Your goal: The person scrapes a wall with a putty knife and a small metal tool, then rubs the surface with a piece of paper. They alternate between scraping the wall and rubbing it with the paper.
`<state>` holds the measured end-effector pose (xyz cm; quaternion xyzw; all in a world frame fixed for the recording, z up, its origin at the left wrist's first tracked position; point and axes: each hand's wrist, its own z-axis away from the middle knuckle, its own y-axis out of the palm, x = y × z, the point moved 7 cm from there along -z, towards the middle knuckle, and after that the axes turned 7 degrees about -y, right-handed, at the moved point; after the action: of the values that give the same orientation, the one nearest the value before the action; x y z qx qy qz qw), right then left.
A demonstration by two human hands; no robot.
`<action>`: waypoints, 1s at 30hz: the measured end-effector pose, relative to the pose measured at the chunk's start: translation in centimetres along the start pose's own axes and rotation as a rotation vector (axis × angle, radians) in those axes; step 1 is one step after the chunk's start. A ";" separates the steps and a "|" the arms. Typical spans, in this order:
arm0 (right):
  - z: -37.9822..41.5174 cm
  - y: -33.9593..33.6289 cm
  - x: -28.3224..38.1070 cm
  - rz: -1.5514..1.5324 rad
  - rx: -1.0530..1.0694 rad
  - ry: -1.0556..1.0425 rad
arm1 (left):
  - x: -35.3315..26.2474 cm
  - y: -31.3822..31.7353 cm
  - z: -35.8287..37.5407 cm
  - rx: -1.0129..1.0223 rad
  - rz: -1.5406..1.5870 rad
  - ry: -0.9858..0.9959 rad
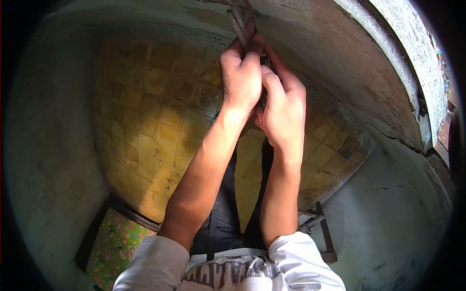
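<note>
Both my hands are raised together near the wall at the top centre. My left hand (241, 80) is closed, its fingers wrapped round a thin greyish strip (237, 24) that sticks up towards the wall. Close beside it on the right, my right hand (286, 109) is also closed, with its fingers bent round a dark object that shows only as a narrow dark band between the hands. What that dark object is, I cannot make out.
A worn wall (335, 63) curves across the top and right, with a bright window ledge (412, 53) at upper right. Yellow tiles (160, 136) cover the floor. A flowered cloth surface (116, 245) lies lower left, and a wooden frame (326, 233) stands lower right.
</note>
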<state>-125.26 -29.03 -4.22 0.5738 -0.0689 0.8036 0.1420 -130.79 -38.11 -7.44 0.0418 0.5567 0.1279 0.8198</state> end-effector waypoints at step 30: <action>1.4 -1.0 1.8 0.099 -0.323 -0.189 | -1.2 1.3 0.9 -0.082 -0.173 -0.002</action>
<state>-124.18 -28.24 -2.14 0.6125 -0.2379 0.7307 0.1854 -130.63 -37.13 -5.73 -0.0399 0.5519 0.0790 0.8292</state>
